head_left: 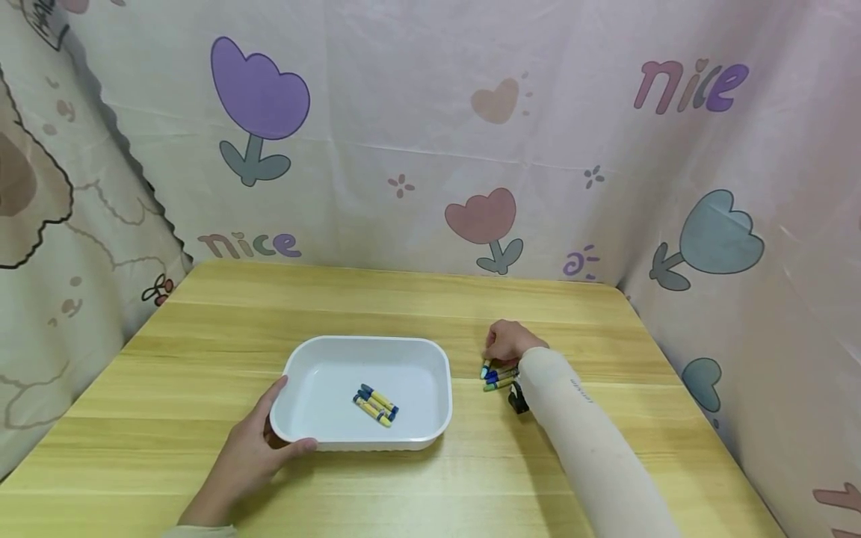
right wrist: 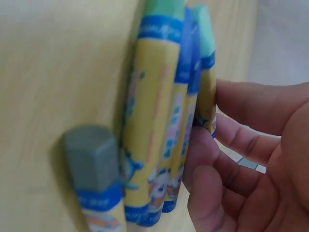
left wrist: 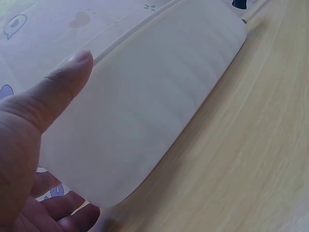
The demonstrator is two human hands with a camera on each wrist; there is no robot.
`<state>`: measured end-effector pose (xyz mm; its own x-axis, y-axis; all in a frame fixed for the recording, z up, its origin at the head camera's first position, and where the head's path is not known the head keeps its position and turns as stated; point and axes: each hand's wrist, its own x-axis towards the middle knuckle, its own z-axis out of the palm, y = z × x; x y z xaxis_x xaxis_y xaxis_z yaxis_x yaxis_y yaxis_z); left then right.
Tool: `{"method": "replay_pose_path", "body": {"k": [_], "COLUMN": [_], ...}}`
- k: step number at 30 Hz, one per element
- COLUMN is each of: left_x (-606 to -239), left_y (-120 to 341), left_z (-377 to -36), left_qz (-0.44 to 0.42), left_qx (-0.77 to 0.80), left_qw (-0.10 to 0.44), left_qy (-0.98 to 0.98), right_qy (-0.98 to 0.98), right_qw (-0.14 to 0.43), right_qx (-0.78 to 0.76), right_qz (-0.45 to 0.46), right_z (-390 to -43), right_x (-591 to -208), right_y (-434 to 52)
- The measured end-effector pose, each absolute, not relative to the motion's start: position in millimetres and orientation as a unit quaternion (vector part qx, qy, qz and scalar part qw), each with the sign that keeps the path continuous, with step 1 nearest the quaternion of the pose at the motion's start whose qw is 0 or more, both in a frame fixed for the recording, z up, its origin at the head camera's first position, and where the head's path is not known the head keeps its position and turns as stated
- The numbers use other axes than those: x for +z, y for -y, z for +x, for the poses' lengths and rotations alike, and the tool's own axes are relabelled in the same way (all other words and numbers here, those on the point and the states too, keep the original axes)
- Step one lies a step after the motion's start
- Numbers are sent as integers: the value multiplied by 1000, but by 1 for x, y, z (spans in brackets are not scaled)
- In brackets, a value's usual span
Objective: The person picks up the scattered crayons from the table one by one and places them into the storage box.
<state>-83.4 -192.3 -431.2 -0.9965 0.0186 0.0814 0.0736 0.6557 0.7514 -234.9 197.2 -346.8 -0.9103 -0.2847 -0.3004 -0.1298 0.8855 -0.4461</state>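
Observation:
A white plastic tray [head_left: 377, 446] stands on the table, with several yellow-wrapped crayons [head_left: 372, 410] lying together inside. My left hand [head_left: 245, 452] grips the tray's near-left corner, thumb along the front side and fingers at the left end. To the right of the tray, my right hand [head_left: 509, 341] pinches a mint-green crayon [right wrist: 206, 36] between thumb and fingers. Close beside that crayon lie a green crayon [right wrist: 153, 87] and blue crayons [right wrist: 182, 72] in a row. A grey crayon [right wrist: 94, 157] lies a little apart from them in the right wrist view.
The light wooden table [head_left: 377, 299] reaches back to a printed curtain [head_left: 377, 134], which also hangs along both sides. A black device [head_left: 517, 399] sits under the right wrist, by the beige sleeve [head_left: 592, 441].

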Motion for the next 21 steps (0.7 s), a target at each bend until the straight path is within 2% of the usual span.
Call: {"method": "replay_pose_path", "body": {"k": [3, 5, 14, 21], "left_x": [-432, -431, -430, -432], "left_y": [192, 192, 192, 194], "left_z": [-83, -84, -83, -84], "left_qz": [-24, -25, -25, -28], "left_qx": [-417, -420, -415, -404], "left_qw": [30, 29, 33, 38], "left_qy": [908, 907, 909, 914], "right_qy": [-952, -944, -883, -855], "right_qw": [195, 196, 243, 290], "right_qx": [-227, -260, -394, -404], "right_qz": [-55, -50, -78, -150], "right_z": [-269, -275, -280, -280], "right_x": [-383, -389, -373, -349], "right_y": [-202, -204, -196, -178]}}
